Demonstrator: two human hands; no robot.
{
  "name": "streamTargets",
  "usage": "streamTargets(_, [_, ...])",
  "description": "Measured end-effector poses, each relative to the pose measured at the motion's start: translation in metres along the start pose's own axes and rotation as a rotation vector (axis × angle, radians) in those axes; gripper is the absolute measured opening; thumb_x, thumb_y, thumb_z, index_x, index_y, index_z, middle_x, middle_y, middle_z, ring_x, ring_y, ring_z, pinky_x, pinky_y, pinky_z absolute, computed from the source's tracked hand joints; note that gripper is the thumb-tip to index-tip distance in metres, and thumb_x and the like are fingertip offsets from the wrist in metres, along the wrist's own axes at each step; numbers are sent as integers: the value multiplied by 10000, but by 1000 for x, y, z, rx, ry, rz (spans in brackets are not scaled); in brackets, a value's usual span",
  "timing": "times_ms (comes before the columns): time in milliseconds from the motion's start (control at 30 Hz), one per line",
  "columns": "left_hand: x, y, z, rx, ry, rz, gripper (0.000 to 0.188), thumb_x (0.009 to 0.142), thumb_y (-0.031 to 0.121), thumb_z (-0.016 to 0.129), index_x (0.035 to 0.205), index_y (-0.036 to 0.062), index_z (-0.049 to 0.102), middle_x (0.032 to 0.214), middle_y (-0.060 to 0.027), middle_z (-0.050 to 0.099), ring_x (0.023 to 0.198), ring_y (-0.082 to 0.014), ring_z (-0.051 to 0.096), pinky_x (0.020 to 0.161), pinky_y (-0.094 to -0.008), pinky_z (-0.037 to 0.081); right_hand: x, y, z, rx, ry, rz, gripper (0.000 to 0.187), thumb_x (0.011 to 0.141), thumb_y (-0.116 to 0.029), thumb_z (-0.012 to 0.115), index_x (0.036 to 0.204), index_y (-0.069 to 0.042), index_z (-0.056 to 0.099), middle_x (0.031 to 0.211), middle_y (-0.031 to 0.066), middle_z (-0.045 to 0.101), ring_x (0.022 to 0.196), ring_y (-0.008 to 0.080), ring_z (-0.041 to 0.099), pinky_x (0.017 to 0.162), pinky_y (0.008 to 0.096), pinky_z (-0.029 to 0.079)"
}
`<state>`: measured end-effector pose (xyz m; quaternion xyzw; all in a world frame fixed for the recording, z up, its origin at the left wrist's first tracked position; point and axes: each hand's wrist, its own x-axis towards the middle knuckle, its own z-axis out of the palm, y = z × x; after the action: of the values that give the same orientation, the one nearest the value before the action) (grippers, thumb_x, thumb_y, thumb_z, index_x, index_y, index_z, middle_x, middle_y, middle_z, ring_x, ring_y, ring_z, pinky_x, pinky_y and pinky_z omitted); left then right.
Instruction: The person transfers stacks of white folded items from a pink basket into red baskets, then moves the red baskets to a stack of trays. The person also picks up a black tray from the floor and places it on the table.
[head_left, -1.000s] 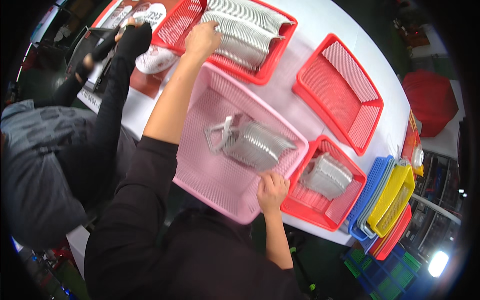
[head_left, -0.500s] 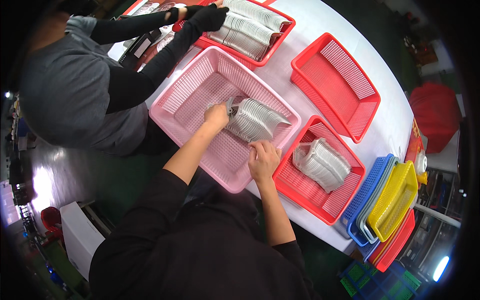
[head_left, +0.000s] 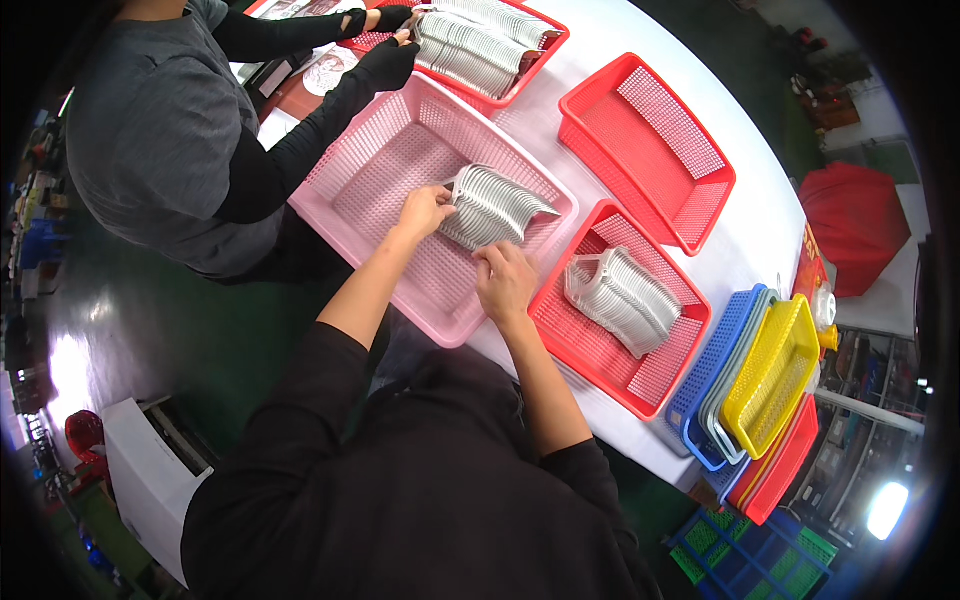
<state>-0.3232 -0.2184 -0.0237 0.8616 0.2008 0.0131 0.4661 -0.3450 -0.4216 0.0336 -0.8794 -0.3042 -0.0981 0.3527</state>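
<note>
In a large pink plastic basket (head_left: 345, 200) lies a row of thin, curved, silvery metal plates (head_left: 492, 210), nested side by side. At the left end of that row is my left hand (head_left: 425, 211), thumb and fingers closed on the edge of the end plate. My right hand (head_left: 507, 280) sits over the basket's near right side with bent fingers pressed together at the row's near edge. What its fingertips hold, if anything, is hidden. Just to the right, a red basket (head_left: 645, 398) holds a similar row of metal plates (head_left: 628, 300).
Another red basket (head_left: 640, 140) stands farther back on the white table (head_left: 745, 215). At the far left a co-worker's gloved hands (head_left: 388, 62) reach to a red basket (head_left: 548, 62) of stacked plates. Blue, yellow and red baskets (head_left: 770, 380) are nested at the table's right edge.
My left hand's end plate, tilted away earlier, now sits closer to the row. My right hand has shifted slightly left along the row's near edge. The co-worker's hands have drawn back a little.
</note>
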Motion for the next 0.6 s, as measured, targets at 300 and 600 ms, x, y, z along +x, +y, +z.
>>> streamTargets(300, [13,4,5,-158,-301,-161,397,779,114,722,1127,-40,608,987,-148,676,847,-182,648,685,-292,533,9,-15,-6,122,-157,312,412,738,-56,618,1141,-24,542,1157,175,510,1095,326,509,965,396,357])
streamTargets(600, [35,9,-3,-420,-667,-287,486,801,91,708,1235,-5,512,1136,-152,619,985,-220,626,637,-322,567,53,10,31,327,67,943,695,735,-27,585,1346,114,288,1338,303,379,1263,391,387,1064,386,309])
